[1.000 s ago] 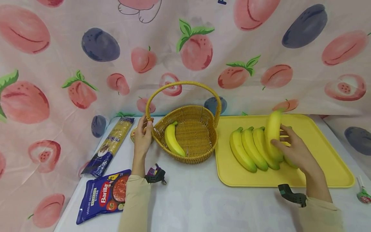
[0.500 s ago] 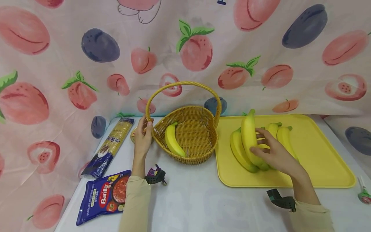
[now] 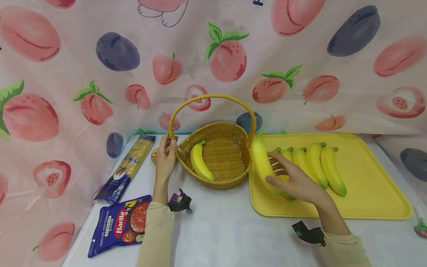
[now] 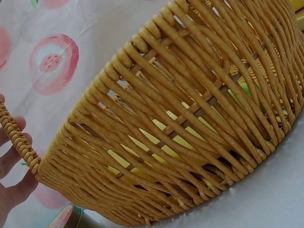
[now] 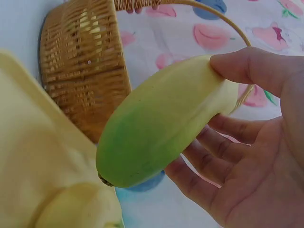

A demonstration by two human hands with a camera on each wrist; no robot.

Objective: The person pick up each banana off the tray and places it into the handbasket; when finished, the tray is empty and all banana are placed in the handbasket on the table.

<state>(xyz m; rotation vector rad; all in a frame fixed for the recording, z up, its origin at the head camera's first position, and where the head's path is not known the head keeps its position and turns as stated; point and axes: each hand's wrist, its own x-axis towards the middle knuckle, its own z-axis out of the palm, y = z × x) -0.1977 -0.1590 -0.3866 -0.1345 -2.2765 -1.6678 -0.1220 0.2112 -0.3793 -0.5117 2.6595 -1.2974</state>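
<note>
My right hand (image 3: 293, 180) holds a yellow banana (image 3: 263, 165) with a green tip (image 5: 161, 128), lifted over the left end of the yellow tray (image 3: 370, 200), close to the basket. Thumb and fingers (image 5: 247, 66) wrap it. Several more bananas (image 3: 320, 168) lie side by side on the tray. My left hand (image 3: 165, 157) grips the wicker basket (image 3: 227, 181) where its handle (image 4: 19, 140) meets the left rim. One banana (image 3: 199, 163) lies inside the basket.
A spaghetti packet (image 3: 128, 167) and a blue Barilla pouch (image 3: 118, 224) lie left of the basket. A small round object sits behind my left hand. A lollipop (image 3: 421, 226) lies at the far right edge. A fruit-print cloth (image 3: 100, 74) hangs behind.
My right hand carried the banana leftward across the tray, from above the row of bananas to the tray's left end beside the basket. The left hand stayed on the basket.
</note>
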